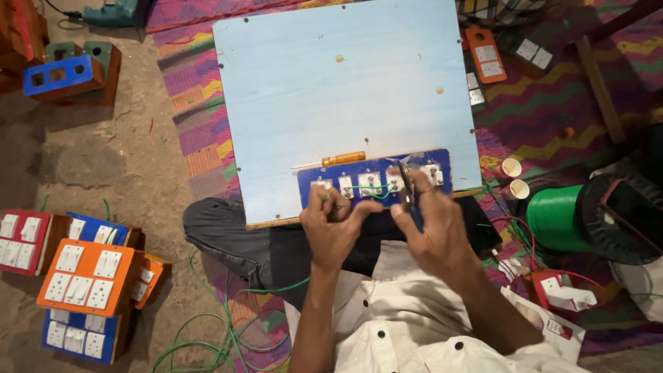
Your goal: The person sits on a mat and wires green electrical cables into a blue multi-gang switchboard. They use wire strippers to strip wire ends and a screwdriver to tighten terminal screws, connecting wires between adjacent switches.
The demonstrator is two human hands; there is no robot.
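Observation:
A blue switch panel (442, 160) with several white switch backs lies face down at the near edge of a pale blue board (338, 83). My left hand (331, 228) pinches a green wire (369, 188) at the panel's left part. My right hand (431, 231) grips metal pliers (406, 181) whose jaws point at the panel's middle. An orange-handled screwdriver (342, 159) rests on the board just beyond the panel.
Finished orange, blue and red switch boxes (86, 276) are stacked on the floor at left. A green wire spool (556, 217), two paper cups (514, 178) and loose switches (487, 59) lie at right on a patterned mat. Green wire (221, 338) trails by my knee.

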